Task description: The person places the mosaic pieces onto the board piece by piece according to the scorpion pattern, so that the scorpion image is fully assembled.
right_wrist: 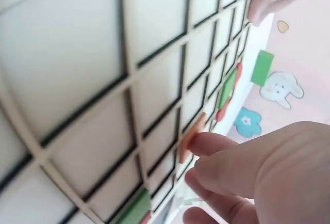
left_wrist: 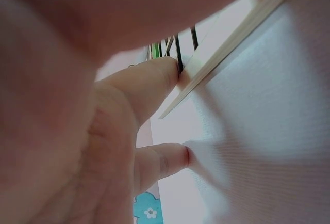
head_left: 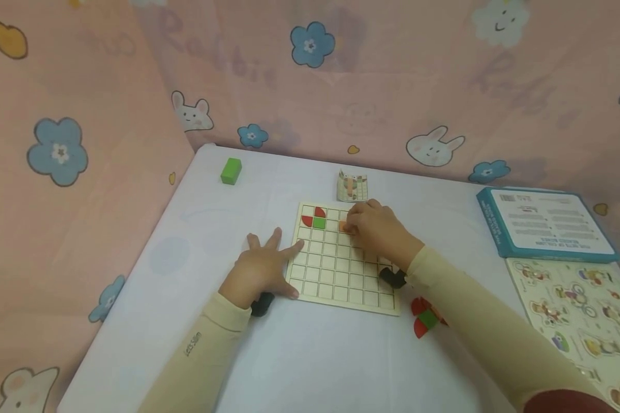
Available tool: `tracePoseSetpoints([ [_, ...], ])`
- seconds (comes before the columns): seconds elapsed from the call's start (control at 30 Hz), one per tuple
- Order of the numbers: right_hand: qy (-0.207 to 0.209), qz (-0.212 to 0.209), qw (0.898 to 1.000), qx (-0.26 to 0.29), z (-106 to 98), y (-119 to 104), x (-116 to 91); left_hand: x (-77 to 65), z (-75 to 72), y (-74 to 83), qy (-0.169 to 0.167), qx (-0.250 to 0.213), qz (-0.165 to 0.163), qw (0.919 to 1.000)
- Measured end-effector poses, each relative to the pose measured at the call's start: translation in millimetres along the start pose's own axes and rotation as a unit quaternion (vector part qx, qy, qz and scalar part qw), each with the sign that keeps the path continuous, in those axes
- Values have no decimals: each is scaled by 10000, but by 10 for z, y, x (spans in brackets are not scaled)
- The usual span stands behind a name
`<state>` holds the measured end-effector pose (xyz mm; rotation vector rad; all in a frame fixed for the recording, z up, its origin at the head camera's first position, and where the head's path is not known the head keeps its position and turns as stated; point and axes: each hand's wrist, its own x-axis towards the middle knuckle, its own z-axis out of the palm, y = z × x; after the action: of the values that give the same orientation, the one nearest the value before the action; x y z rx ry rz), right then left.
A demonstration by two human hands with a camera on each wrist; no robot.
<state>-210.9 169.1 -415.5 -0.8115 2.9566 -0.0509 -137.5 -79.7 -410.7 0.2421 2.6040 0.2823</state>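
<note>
A wooden grid board (head_left: 328, 267) lies on the white table. My left hand (head_left: 258, 267) spreads its fingers at the board's left edge, thumb at the near corner and a fingertip on the rim. With its fingertips my right hand (head_left: 379, 229) pinches an orange square tile (right_wrist: 192, 139) at a cell in the board's far part. Left of it, a green square tile (head_left: 318, 222) sits in a cell, with red quarter-round tiles (head_left: 307, 221) in neighbouring cells. Another green tile (right_wrist: 135, 208) shows low in the right wrist view; the right hand hides it in the head view.
Loose red and green tiles (head_left: 427, 318) lie beside the right forearm, partly covered by it. Behind the board is a small patterned card (head_left: 352, 186). A green block (head_left: 231, 171) stands far left. At right are a teal box (head_left: 547, 223) and a picture sheet (head_left: 573, 321).
</note>
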Motion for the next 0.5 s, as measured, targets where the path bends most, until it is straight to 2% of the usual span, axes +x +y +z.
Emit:
tracePoseSetpoints([
  [0.27,-528,353,9979,127,-73,31,-5,19,25,-13,10,7,7,10000],
  [0.37,-449,444,9975,322,-133,99,-62,22,22,-12,9,25,-15,10000],
  [0.5,-159,856,9934,746,-211,222,-234,8,6,-19,2,-40,-9,10000],
])
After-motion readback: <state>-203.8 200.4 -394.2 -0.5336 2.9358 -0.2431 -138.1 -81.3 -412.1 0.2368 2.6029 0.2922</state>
